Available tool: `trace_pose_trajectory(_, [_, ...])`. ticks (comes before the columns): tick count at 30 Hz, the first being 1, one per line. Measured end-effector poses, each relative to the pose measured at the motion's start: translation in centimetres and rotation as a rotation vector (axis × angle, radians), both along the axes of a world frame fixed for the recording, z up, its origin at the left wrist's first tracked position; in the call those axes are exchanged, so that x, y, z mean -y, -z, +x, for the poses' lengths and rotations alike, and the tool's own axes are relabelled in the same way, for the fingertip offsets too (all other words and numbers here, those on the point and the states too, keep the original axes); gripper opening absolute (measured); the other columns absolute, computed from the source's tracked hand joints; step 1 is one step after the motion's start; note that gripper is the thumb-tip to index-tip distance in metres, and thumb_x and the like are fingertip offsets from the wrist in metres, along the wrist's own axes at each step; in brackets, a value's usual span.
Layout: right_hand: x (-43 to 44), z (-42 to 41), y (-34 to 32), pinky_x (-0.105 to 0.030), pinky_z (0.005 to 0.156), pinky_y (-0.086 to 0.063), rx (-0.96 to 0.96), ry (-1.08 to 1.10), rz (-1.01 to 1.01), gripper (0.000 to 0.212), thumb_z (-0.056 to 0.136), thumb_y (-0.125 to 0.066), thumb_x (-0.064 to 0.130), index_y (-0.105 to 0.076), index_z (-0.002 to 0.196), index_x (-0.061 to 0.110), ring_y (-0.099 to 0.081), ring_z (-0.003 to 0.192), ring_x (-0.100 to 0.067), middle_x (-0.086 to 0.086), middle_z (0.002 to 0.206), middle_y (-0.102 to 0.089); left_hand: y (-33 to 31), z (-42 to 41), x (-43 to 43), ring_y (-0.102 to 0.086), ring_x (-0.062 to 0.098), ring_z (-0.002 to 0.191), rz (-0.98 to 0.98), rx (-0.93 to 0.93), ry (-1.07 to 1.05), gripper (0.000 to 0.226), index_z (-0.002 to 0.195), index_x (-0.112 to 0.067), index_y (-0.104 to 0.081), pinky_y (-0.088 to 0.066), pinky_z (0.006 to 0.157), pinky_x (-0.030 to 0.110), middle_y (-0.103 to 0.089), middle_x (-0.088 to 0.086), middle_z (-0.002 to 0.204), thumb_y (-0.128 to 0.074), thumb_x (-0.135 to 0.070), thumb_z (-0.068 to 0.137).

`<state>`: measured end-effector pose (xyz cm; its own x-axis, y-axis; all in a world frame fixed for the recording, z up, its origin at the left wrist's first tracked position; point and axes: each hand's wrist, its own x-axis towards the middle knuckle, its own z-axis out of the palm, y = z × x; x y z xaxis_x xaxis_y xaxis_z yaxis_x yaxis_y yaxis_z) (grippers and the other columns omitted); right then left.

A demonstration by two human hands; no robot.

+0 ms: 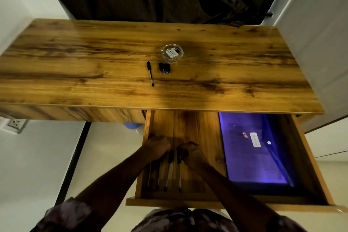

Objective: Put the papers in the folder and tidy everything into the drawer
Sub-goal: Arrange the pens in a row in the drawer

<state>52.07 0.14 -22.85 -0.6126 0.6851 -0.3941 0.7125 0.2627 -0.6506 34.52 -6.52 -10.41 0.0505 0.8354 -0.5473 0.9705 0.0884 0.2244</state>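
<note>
The wooden drawer (308, 158) stands pulled out below the desk's front edge. A translucent purple folder (252, 149) with papers inside lies flat in its right half. Several pens (167, 173) lie side by side in the drawer's left half, tips toward me. My left hand (157, 146) and my right hand (191, 149) are both down in the drawer at the pens' far ends, fingers curled; each seems to touch a pen, but the grip is hidden. On the desk top lie one black pen (150, 74) and a few black binder clips (164, 68).
A glass ashtray (172, 53) holding a small printed packet sits behind the clips on the wooden desk (75, 62). A dark curtain hangs behind the desk and a white wall panel stands at the right. A wall socket (16, 123) is low on the left.
</note>
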Motion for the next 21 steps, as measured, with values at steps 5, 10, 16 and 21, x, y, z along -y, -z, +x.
trace_pose_trajectory(5, [0.2,-0.1,-3.9,-0.031,0.07,-0.06,-0.037,-0.019,-0.025,0.025,0.091,-0.053,0.025,-0.065,0.103,0.043,-0.066,0.088,-0.015,0.002,0.104,-0.066,0.1,-0.3,0.1,-0.052,0.025,0.119,0.037,0.006,0.029,0.022,0.113,-0.013,-0.062,-0.034,0.107,0.035,-0.057,0.008,0.128,-0.048,-0.02,0.098])
trace_pose_trajectory(10, [0.0,-0.2,-5.9,-0.025,0.082,-0.055,-0.021,-0.03,-0.018,0.027,0.094,-0.057,0.015,-0.067,0.119,0.018,-0.064,0.103,-0.017,-0.002,0.117,-0.065,0.2,-0.8,0.2,-0.043,0.025,0.132,0.074,0.045,0.041,0.029,0.125,-0.018,-0.058,-0.029,0.113,0.038,-0.049,0.006,0.141,-0.046,-0.021,0.098])
trace_pose_trajectory(16, [0.1,0.1,-7.7,-0.033,0.082,-0.057,-0.153,0.064,0.016,0.017,0.092,-0.061,0.019,-0.068,0.108,0.018,-0.066,0.097,-0.016,0.005,0.105,-0.066,-1.0,-1.6,-0.4,-0.055,0.021,0.117,0.202,0.076,0.013,0.025,0.118,-0.02,-0.061,-0.042,0.098,0.033,-0.058,0.003,0.127,-0.047,-0.024,0.097])
trace_pose_trajectory(21, [-1.5,-1.2,-11.4,-0.027,0.077,-0.057,-0.247,0.076,0.174,0.019,0.096,-0.057,0.022,-0.068,0.111,0.02,-0.065,0.087,-0.007,0.005,0.101,-0.07,-4.0,-3.7,-1.8,-0.064,0.015,0.095,0.512,0.064,-0.092,0.029,0.112,-0.029,-0.064,-0.049,0.086,0.033,-0.069,-0.003,0.104,-0.041,-0.041,0.099])
